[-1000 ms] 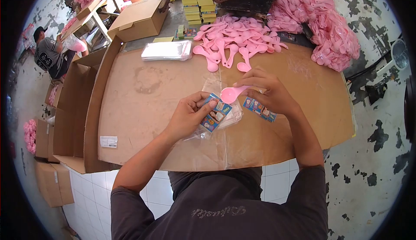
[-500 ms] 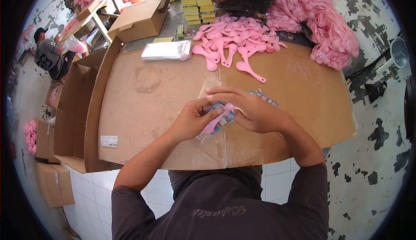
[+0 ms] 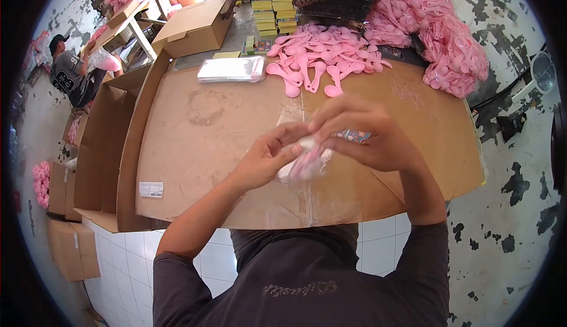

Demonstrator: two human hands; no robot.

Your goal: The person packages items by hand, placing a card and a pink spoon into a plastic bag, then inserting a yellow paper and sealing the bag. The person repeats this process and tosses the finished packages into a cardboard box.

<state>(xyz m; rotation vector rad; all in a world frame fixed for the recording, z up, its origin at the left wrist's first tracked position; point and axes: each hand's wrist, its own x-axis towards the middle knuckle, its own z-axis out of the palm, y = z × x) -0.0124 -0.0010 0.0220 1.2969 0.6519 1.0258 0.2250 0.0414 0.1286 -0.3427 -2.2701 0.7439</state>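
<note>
Over the near middle of the cardboard sheet, my left hand [image 3: 269,157] pinches a clear plastic packet [image 3: 304,164] between thumb and fingers. A pink spoon shows through it, and both are smeared by motion. My right hand [image 3: 369,135] arches over from the right, with its thumb and fingertips closed at the packet's upper end; they are blurred too. Partly behind the right hand lies a printed card [image 3: 358,134] on the cardboard. Beyond the hands spreads a heap of loose pink spoons [image 3: 319,52]. A stack of clear plastic bags [image 3: 231,69] lies to its left.
An open carton [image 3: 97,150] runs along the left edge of the cardboard sheet [image 3: 195,173]. Stacks of printed cards [image 3: 273,5] stand at the back. Bagged pink spoons [image 3: 455,49] are piled at the back right. Another person [image 3: 71,73] sits far left.
The packet has turned over, showing a pale side where a blue printed card and the spoon showed before. My right hand has moved slightly right and its fingers have curled in.
</note>
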